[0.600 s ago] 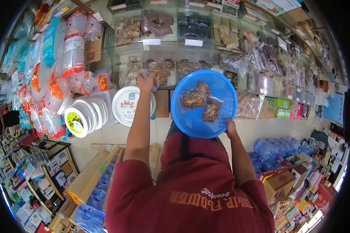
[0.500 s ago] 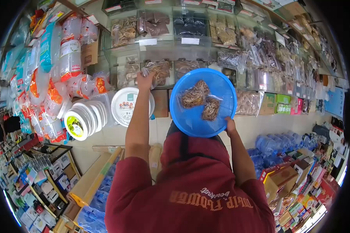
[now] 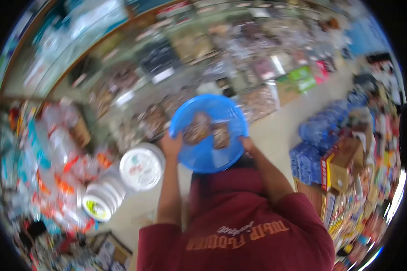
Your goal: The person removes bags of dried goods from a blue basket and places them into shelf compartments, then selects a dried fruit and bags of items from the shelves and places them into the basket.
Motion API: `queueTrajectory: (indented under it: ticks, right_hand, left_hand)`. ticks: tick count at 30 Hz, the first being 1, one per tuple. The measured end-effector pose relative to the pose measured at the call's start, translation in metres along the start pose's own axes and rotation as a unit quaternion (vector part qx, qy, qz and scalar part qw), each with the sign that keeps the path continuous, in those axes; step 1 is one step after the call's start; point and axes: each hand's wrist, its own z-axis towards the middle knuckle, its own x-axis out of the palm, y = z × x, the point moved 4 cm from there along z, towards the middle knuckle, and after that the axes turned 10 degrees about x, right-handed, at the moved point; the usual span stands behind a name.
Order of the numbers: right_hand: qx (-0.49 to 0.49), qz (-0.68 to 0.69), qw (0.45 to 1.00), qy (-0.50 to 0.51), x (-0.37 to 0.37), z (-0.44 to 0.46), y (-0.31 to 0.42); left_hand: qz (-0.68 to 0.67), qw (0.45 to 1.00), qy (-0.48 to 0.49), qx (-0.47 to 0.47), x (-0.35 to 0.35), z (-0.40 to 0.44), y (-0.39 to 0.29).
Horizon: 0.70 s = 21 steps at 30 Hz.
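A round blue plastic basket (image 3: pixel 199 161) is held in front of my body, tilted so that its inside shows. Inside it lie a clear bag of brown dried goods (image 3: pixel 197 131) and a smaller one (image 3: pixel 220 135) beside it. My left hand (image 3: pixel 171 145) grips the basket's left rim, its fingers partly hidden and blurred. On the opposite side, my right hand (image 3: pixel 247 144) grips the right rim. Just left of my left hand stands a white lidded tub (image 3: pixel 142 166).
Shelf bins ahead hold bagged dried goods (image 3: pixel 154 121). White round containers (image 3: pixel 103 198) and wrapped plastic goods (image 3: pixel 63 149) stand at left. Packs of blue water bottles (image 3: pixel 319 131) and an open cardboard box (image 3: pixel 343 165) sit at right. The view is blurred.
My left hand has left the bagged goods in the shelf bin and come to the basket's left rim. The view has turned, and my right hand still holds the basket.
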Motion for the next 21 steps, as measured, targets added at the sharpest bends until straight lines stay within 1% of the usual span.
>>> queueTrajectory:
  ticks: [1, 2, 3, 4, 5, 6, 7, 8, 10, 12, 13, 15, 16, 17, 19, 21]
  right_hand:
    - [-0.010, 0.051, 0.999, 0.018, 0.007, 0.014, -0.011]
    - [-0.027, 0.103, 0.994, 0.032, 0.010, 0.028, -0.016]
    - [-0.037, 0.097, 0.994, 0.039, 0.009, 0.029, -0.006]
    - [0.013, 0.147, 0.988, 0.046, 0.001, -0.021, 0.028]
    - [0.020, 0.138, 0.989, 0.047, -0.004, -0.032, 0.039]
    - [0.024, 0.126, 0.990, 0.055, -0.008, -0.036, 0.044]
    - [0.004, 0.121, 0.992, 0.047, -0.010, -0.031, 0.042]
    - [-0.016, 0.112, 0.993, 0.042, -0.009, -0.021, 0.041]
    - [-0.027, 0.114, 0.992, 0.049, -0.017, -0.029, 0.043]
    - [-0.029, 0.118, 0.991, 0.057, -0.037, -0.042, 0.040]
    - [-0.017, 0.135, 0.989, 0.062, -0.046, -0.052, 0.036]
    - [-0.012, 0.163, 0.984, 0.067, -0.068, -0.058, 0.023]
    - [0.002, 0.171, 0.984, 0.041, -0.086, -0.057, 0.012]
    - [0.016, 0.179, 0.984, 0.016, -0.106, -0.056, 0.000]
    - [0.030, 0.185, 0.982, 0.009, -0.147, -0.058, -0.024]
    - [-0.003, 0.172, 0.984, -0.041, -0.194, -0.075, -0.044]
  left_hand:
    - [-0.045, 0.997, -0.011, 0.063, 0.006, -0.001, 0.007]
    - [-0.050, 0.998, 0.004, 0.048, 0.010, 0.001, 0.013]
    - [-0.076, 0.994, -0.012, 0.078, 0.015, 0.003, 0.022]
    - [-0.069, 0.992, 0.014, 0.104, 0.011, 0.003, 0.022]
    - [-0.032, 0.994, 0.012, 0.102, 0.017, 0.005, 0.045]
    - [-0.008, 0.996, 0.021, 0.085, 0.018, 0.008, 0.048]
    - [0.019, 0.998, 0.024, 0.062, 0.016, 0.010, 0.049]
    - [0.036, 0.996, 0.025, 0.071, 0.015, 0.011, 0.045]
    - [0.054, 0.994, 0.019, 0.094, 0.012, 0.011, 0.031]
    - [0.027, 0.989, 0.057, 0.135, 0.017, 0.008, 0.011]
    - [0.030, 0.987, 0.057, 0.146, 0.024, 0.007, 0.000]
    - [-0.001, 0.984, 0.114, 0.135, 0.046, 0.005, -0.019]
    - [0.026, 0.985, 0.119, 0.124, 0.060, 0.004, -0.035]
    - [0.032, 0.983, 0.121, 0.133, 0.076, 0.004, -0.051]
    - [-0.041, 0.979, 0.164, 0.110, 0.111, 0.005, -0.075]
    - [-0.069, 0.962, 0.239, 0.114, 0.148, 0.012, -0.105]
